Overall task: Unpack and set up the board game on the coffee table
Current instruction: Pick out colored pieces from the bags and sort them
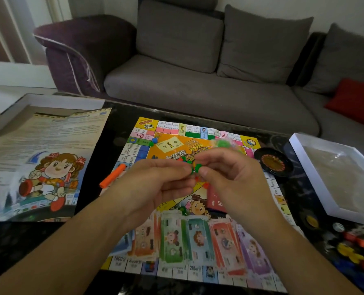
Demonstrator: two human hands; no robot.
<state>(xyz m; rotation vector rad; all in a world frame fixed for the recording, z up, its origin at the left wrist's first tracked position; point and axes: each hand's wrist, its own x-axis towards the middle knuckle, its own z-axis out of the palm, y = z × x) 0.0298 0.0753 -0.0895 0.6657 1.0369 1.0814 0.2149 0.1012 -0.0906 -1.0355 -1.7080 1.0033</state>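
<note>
Above the middle of the colourful paper game board point(198, 141), small green plastic game pieces point(196, 168) were pinched between the fingertips of the left hand point(155, 184) and the right hand point(230, 177), both hands raised clear of the board and meeting at the pieces. How many pieces were held could not be told. Just beyond the grip, a small clear plastic bag of green pieces point(221, 143) was seen, blurred. Directly beneath the grip, small red pieces point(206, 185) lay on the board, and a dark red card point(216, 199) lay below the right hand. Nearer the person than the grip, a row of paper play-money stacks point(198, 239) in orange, green, teal, red and purple was spread across the board's near edge. To the left of the grip, an orange stick-shaped marker point(113, 174) lay at the board's edge, and further left a printed rules sheet with a cartoon child point(49, 156) rested over the open cardboard box lid point(66, 101). To the right of the grip, a round black roulette-style spinner point(273, 161) sat on the dark glossy coffee table point(117, 116), with the white box tray point(304, 158) beyond it. Near the table's right corner, loose coloured plastic tokens point(353, 250) were heaped.
</note>
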